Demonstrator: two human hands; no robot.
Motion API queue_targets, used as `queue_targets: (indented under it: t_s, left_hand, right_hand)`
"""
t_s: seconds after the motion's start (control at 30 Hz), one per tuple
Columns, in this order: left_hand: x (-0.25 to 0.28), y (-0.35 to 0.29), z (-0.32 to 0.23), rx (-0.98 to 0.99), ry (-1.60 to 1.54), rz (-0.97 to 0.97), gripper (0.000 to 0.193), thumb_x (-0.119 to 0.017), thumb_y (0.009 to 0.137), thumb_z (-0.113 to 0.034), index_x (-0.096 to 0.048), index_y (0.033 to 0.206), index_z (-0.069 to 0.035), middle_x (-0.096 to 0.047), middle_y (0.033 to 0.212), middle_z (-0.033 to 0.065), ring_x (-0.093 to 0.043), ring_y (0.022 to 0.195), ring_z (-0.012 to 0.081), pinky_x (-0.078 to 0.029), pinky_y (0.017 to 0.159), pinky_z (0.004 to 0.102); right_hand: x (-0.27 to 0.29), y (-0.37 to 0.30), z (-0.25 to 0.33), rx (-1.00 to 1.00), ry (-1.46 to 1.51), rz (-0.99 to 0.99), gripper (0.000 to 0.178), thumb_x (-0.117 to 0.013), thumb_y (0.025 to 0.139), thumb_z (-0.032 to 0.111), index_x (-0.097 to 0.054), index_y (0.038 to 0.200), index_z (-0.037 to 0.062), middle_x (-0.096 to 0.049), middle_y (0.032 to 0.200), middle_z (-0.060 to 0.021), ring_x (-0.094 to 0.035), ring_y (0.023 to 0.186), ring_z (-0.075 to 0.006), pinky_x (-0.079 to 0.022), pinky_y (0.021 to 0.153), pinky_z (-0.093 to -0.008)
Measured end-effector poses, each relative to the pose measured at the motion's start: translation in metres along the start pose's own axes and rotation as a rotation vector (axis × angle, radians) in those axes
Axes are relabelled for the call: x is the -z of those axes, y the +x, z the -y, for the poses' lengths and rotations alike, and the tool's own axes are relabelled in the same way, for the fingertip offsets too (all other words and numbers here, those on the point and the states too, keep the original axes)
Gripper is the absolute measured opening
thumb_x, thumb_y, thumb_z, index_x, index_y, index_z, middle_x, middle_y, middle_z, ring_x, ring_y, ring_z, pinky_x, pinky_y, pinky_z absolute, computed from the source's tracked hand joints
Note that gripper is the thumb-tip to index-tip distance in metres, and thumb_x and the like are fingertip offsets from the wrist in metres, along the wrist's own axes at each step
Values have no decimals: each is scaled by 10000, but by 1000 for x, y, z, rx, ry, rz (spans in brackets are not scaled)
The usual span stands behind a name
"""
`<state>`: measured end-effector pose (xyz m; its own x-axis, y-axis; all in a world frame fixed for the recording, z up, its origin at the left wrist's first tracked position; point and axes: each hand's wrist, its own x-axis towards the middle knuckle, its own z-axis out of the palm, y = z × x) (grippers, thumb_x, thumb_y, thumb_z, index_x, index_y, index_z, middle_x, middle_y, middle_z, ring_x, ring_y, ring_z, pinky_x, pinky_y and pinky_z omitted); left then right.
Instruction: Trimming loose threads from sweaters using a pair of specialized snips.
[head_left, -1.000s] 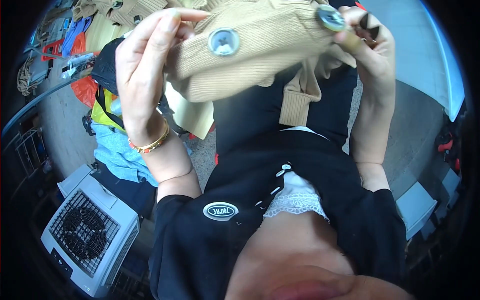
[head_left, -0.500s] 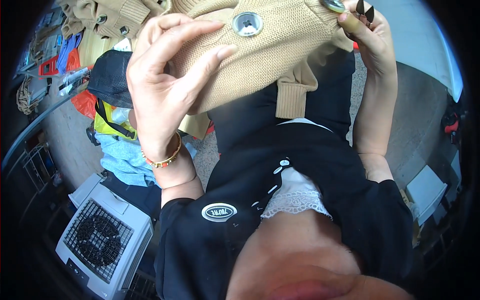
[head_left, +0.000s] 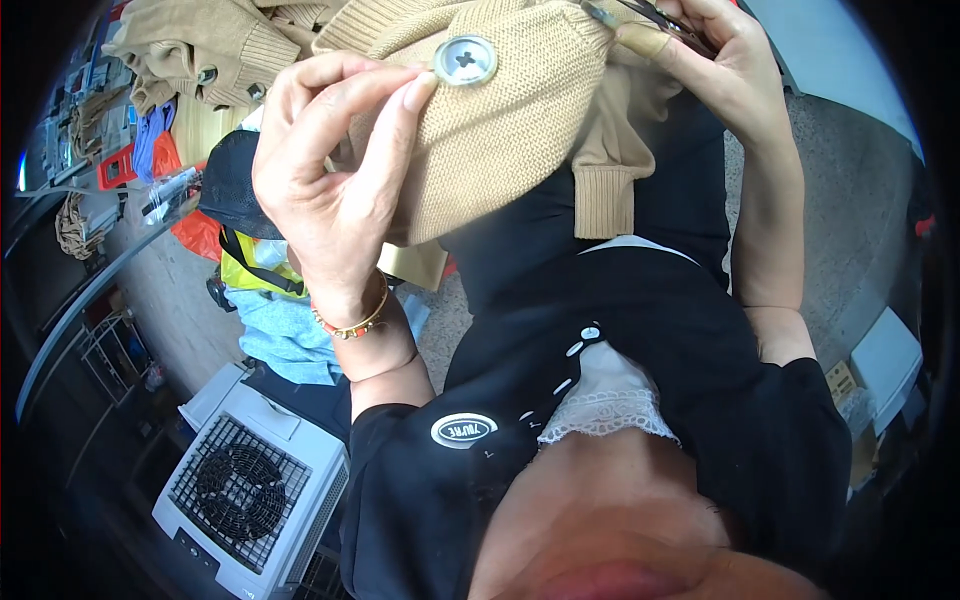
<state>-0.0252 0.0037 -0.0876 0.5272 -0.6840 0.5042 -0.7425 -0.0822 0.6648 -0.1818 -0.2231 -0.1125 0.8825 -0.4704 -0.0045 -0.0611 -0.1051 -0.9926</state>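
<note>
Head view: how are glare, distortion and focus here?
In the head view, the button at the left hand shines palely and the tan knit shows clear stitches; the head view curves the pale panel near the rim and blackens the corners.

Oval badge (head_left: 464, 431), white-rimmed with a dark centre, on the black shirt (head_left: 660, 320): short pale lettering, inverted in this view. Marks on the air cooler (head_left: 240, 480): too small to read.

Room between forearms (head_left: 770, 220) (tan knitwear (head_left: 500, 140) blocks ahead).

The black top (head_left: 650, 310) has an oval badge (head_left: 465, 430), pale buttons (head_left: 590, 333) and white lace (head_left: 612, 408) beneath.
</note>
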Motion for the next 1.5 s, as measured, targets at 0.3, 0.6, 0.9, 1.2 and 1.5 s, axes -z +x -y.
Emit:
queue_targets:
  t_s: [0.3, 0.6, 0.9, 1.2, 1.5]
  left_hand:
    - [6, 0, 1, 37, -16, 12, 135, -775, 758, 7, -741, 886, -17, -663, 862, 61, -613, 807, 135, -462, 734, 240]
    - [-2, 6, 11, -209, -244, 27, 106, -718, 803, 10, -691, 906, 14, -703, 1009, 166, -682, 842, 193, -510, 751, 263]
    - [-16, 4, 17, -175, -302, -97, 112, -631, 911, 27, -603, 1018, 44, -708, 894, 132, -700, 813, 146, -538, 723, 221]
    - [-20, 3, 19, -5, -275, -217, 112, -606, 950, -20, -605, 1049, 33, -696, 894, 115, -640, 763, 97, -512, 710, 194]
    - [-24, 4, 17, -88, -281, -222, 138, -608, 940, 0, -575, 1070, 31, -702, 852, 77, -673, 746, 84, -524, 683, 182]
  right_hand:
    - [-22, -7, 41, 379, -275, 77, 312, -821, 702, 78, -712, 980, -15, -651, 773, -56, -562, 655, -125, -413, 613, -241]
    - [-40, -5, 47, 394, -125, 253, 412, -816, 739, 127, -662, 1096, -10, -650, 873, -115, -626, 716, -220, -487, 650, -283]
    - [-42, -6, 52, 516, -518, 125, 370, -795, 753, 148, -675, 1068, -5, -603, 757, -71, -580, 651, -170, -439, 559, -265]
    - [-42, -3, 75, 445, -579, 129, 311, -762, 755, 124, -678, 1031, 10, -532, 732, -78, -549, 620, -229, -442, 557, -316]
    - [-45, 4, 78, 447, -594, 162, 236, -709, 755, 120, -672, 978, 51, -525, 739, -81, -557, 670, -261, -463, 597, -344]
